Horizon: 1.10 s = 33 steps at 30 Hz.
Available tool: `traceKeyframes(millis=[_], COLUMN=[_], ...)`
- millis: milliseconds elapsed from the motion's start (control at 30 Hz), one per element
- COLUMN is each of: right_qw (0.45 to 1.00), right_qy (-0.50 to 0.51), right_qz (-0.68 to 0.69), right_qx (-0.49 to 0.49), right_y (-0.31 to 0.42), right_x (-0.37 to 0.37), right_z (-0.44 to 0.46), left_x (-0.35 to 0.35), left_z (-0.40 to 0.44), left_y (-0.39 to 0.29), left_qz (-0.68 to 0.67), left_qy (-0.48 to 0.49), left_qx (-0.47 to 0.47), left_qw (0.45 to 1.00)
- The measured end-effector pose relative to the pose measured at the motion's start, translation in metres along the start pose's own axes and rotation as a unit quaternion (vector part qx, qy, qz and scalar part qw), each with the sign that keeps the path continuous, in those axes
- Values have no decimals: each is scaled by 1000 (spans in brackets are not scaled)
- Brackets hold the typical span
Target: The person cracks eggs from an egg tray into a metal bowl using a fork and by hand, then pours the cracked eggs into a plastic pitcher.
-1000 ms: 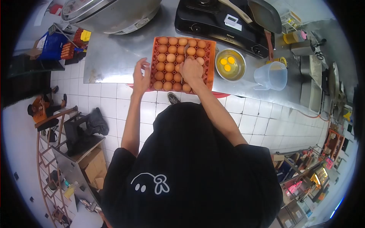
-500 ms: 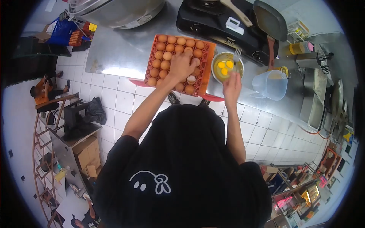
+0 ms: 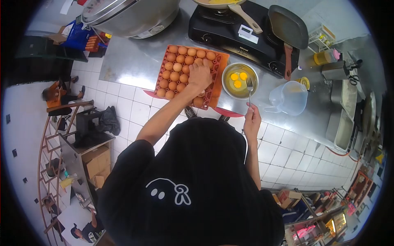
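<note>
My left hand (image 3: 199,78) lies over the right side of the egg tray (image 3: 216,84), its fingers apart and touching brown eggs (image 3: 174,76). Part of the tray's right side is hidden beneath it. Between the fingers of my right hand (image 3: 252,119) is the handle of a metal fork (image 3: 249,85). The fork's tines are over the inside of a metal bowl (image 3: 224,83), close to the yolks; I cannot tell whether they touch. Three egg yolks (image 3: 237,83) sit in the bowl in clear egg white.
Behind the bowl stands a black gas stove (image 3: 230,39) with a dark square pan (image 3: 289,26) and a light-handled pan (image 3: 245,17). A clear plastic jug (image 3: 289,98) is right of the bowl. A large metal pot (image 3: 135,18) stands back left. Two people sit at left.
The fork has come down and back, its tines moving from beyond the bowl's far rim to over the yolks. My left hand stays over the same eggs. The whole view has shifted slightly.
</note>
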State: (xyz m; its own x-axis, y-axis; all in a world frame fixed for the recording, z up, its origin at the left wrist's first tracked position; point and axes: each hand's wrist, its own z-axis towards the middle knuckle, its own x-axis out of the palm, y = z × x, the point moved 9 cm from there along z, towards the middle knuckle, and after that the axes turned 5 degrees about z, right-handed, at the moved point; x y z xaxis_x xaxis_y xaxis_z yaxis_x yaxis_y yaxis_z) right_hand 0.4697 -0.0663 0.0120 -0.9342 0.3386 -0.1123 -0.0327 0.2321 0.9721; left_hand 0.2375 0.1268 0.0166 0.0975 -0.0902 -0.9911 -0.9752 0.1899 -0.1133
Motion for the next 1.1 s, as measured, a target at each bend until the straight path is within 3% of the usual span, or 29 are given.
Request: traceKeyframes(millis=[33, 100, 167, 200, 233, 300, 367, 400, 600, 667, 767, 833, 900, 967, 1100], right_qw=[998, 995, 990, 978, 961, 950, 934, 933, 919, 905, 920, 913, 906, 923, 927], right_qy=[-5, 13, 31, 54, 80, 128, 174, 172, 148, 193, 157, 176, 188, 172, 158], right_qz=[-46, -69, -93, -107, -121, -153, -188, -198, -180, -268, -210, -251, -290, -222, -223], right_qx=[-38, -69, -105, -170, -236, -242, -250, -245, -318, -270, -293, -270, -245, -265, -257], right_y=[12, 38, 66, 86, 101, 98, 96, 99, 116, 85, 105, 90, 80, 86, 85], right_x=[7, 27, 55, 75, 95, 132, 162, 170, 200, 214, 213, 220, 225, 222, 228], right_z=[1, -1, 0, -3, -5, 7, 8, 9, 1, 9, -2, 4, 6, 4, -2], left_x=[-5, -24, -15, -8, -8, -19, -20, -14, -7, -5, -1, -4, -2, -1, -7], left_z=[-1, -6, -4, -11, -20, -29, -29, -29, -34, -35, -36, -34, -34, -31, -33], left_y=[9, 39, 70, 75, 68, 72, 73, 78, 92, 95, 99, 101, 102, 104, 110], left_qz=[2, -287, -366, -605, -793, -822, -880, -892, -916, -922, -914, -905, -904, -904, -903], left_qy=[0, -37, -21, 69, 150, 144, 144, 124, 108, 115, 127, 127, 132, 133, 144], left_qx=[-3, 12, -14, -58, -93, -81, -41, -62, -81, -92, -96, -93, -94, -95, -85], left_qw=[1000, 957, 930, 791, 582, 544, 451, 429, 378, 358, 372, 396, 396, 396, 396])
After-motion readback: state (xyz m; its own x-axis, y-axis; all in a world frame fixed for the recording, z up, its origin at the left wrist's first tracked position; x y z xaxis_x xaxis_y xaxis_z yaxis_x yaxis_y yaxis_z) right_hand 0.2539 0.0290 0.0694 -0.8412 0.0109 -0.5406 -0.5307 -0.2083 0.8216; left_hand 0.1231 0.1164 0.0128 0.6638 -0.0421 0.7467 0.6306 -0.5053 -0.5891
